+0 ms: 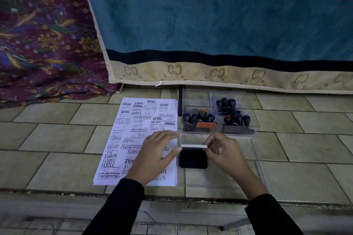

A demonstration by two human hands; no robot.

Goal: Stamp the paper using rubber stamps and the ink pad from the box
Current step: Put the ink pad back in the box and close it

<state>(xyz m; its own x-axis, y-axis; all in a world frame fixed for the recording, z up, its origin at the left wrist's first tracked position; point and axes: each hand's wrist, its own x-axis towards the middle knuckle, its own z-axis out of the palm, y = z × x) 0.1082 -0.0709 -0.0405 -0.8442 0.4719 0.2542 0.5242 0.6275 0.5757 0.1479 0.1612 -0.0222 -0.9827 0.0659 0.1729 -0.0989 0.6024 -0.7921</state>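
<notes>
A white paper sheet (133,131) covered in black stamp prints lies on the tiled floor. To its right sits the ink pad (193,159), its dark pad exposed. Its clear lid (193,146) stands raised on the pad's far edge. My left hand (156,154) holds the lid's left end between thumb and fingers. My right hand (223,152) pinches the lid's right end. Behind the pad, a clear compartment box (196,94) holds several black-handled rubber stamps (202,117), some with orange caps.
A teal, red and beige blanket (219,25) hangs just behind the box, with a purple floral cloth (44,40) at the back left. A clear acrylic tray edge (257,158) runs along the floor right of the ink pad. Bare tiles (47,139) lie left of the paper.
</notes>
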